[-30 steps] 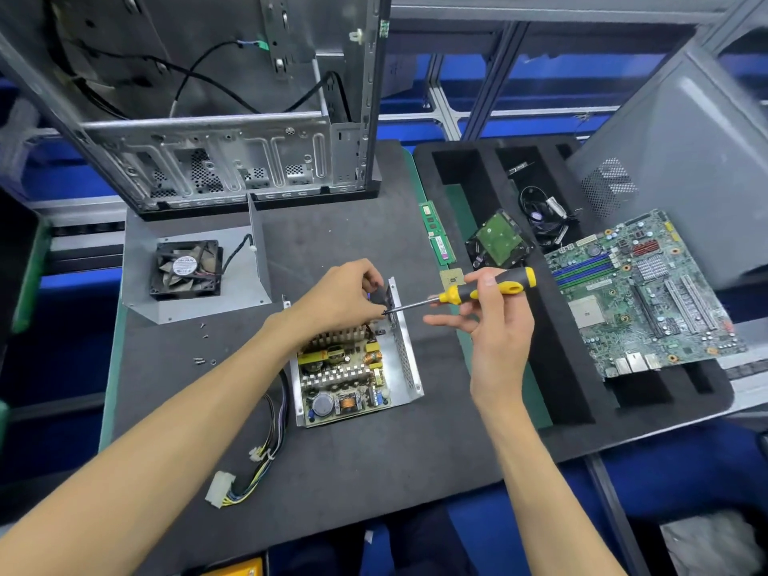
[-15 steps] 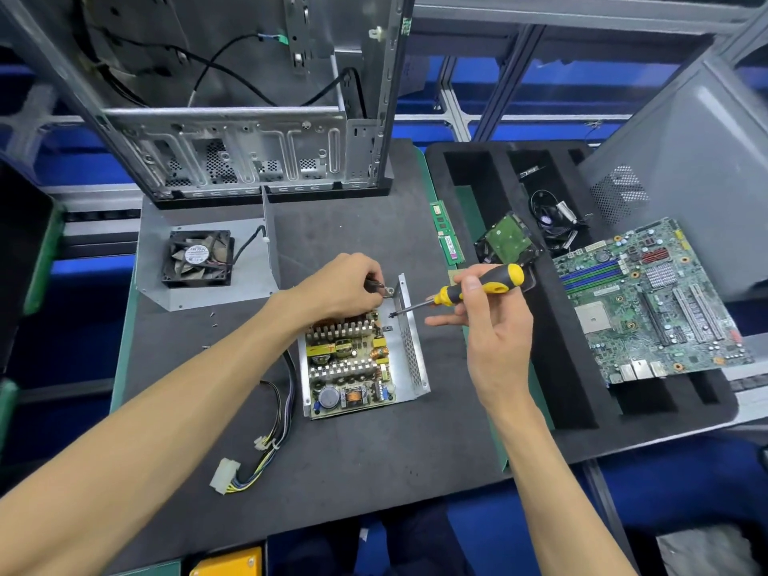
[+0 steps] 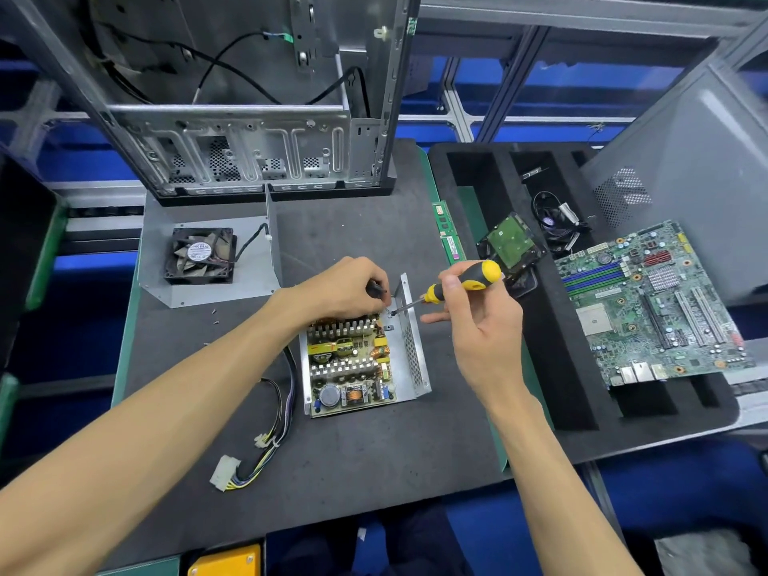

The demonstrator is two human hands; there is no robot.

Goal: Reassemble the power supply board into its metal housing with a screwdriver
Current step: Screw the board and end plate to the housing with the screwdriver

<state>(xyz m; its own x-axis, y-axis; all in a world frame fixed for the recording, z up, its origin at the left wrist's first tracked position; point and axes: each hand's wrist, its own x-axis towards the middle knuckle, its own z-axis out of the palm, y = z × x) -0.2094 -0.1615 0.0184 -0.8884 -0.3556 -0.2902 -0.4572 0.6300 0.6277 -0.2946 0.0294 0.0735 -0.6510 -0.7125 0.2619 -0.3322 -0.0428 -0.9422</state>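
Grey tabletop (image 3: 374, 463) holds the metal housing (image 3: 415, 359) in the middle, with the power supply board (image 3: 349, 367) already sitting inside it. A second ago the screwdriver (image 3: 461, 282) tip hung in the air by the far wall – now it has dropped into the far right corner of the housing and seems to touch a screw there. I think this means the first screw is about to be turned in.

The right hand (image 3: 478, 322) curls its fingers round the yellow handle. The left hand (image 3: 345, 288) pinches a small dark part at the far edge of the board; I cannot tell what it is.

The housing's raised right wall stands just beside the slanted shaft – little room there. Wires (image 3: 274, 417) trail off to the left. Tiny loose screws (image 3: 215, 317) lie near the fan (image 3: 201, 255).
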